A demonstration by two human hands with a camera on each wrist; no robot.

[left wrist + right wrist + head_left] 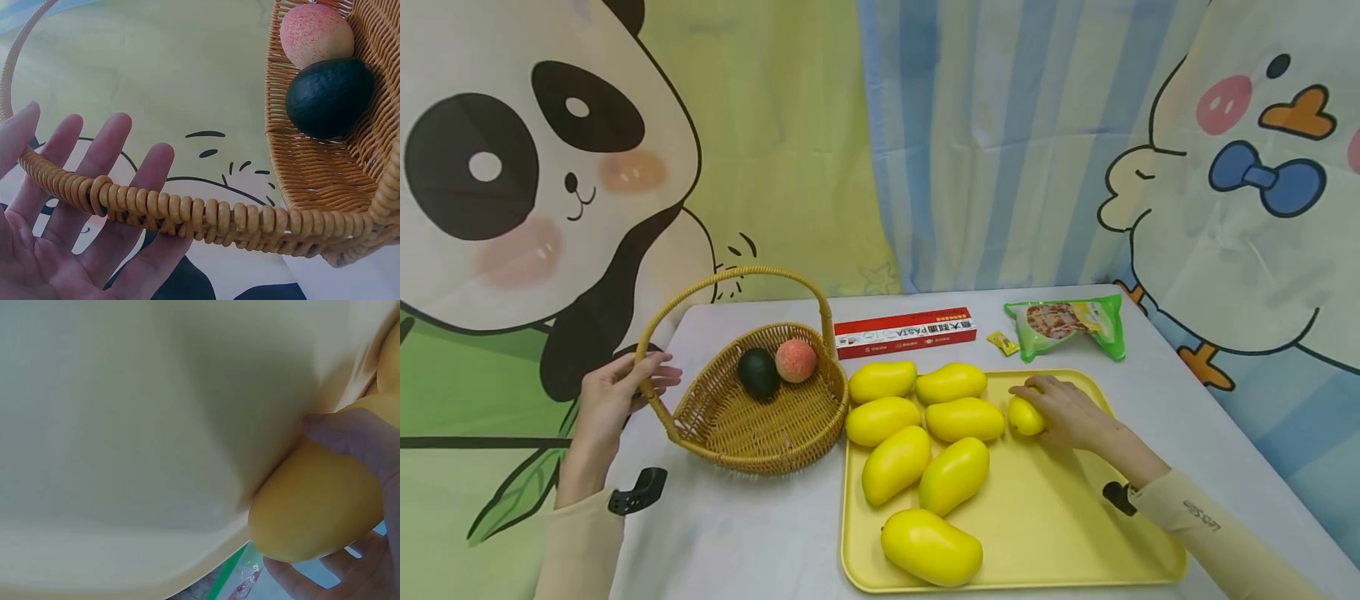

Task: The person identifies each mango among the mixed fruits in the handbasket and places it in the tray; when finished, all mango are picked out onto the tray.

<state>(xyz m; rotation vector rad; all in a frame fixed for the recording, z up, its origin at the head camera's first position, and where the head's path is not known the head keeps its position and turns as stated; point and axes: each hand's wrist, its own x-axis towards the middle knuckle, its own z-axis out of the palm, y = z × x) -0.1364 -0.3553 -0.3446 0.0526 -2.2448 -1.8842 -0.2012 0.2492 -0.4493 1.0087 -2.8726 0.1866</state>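
A wicker basket point(808, 454) with a tall handle point(737, 275) stands on the left of the table. Inside it lie a dark green avocado point(758, 374) and a pink peach point(795, 360), side by side. My left hand point(610, 396) is at the left part of the handle; its fingers point(103, 147) stretch out nearly straight behind the handle, not curled round it. On the yellow tray point(1067, 525), my right hand point(1071, 414) grips a yellow mango point(1024, 417), thumb on one side and fingers on the other. Several more mangoes point(955, 475) lie left of that hand.
Behind the tray lies a red and white pasta box point(906, 333). A small yellow packet point(1003, 342) and a green-edged food bag point(1067, 325) are at the back right. Cartoon-printed curtains point(985, 142) hang behind the white-covered table point(722, 533).
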